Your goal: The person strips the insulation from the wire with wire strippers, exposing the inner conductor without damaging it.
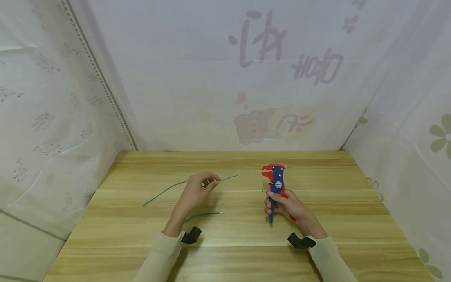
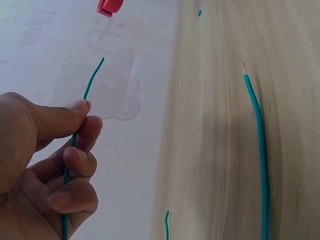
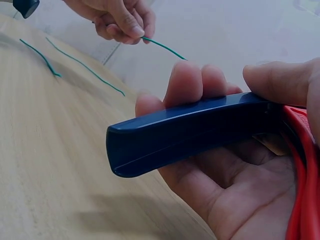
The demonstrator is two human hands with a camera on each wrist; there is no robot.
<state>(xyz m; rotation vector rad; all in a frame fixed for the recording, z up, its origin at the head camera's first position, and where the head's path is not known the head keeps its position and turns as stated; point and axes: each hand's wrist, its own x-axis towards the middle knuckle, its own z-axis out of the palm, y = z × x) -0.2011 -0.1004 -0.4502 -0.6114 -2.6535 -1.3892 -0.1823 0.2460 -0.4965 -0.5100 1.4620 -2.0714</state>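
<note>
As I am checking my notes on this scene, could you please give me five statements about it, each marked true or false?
1. The right hand holds a red-and-blue hand tool. True.
2. The left hand holds nothing. False: it pinches a green wire.
3. A second wire, lying on the table, has a bare metal tip. True.
4. The pinched wire is clamped in the tool's jaws. False: its near end is apart from the tool.
5. A tiny green scrap lies on the table. True.

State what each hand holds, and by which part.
Left hand: a green wire, pinched near one end. Right hand: a red-and-blue wire stripper, by its handles.
</note>
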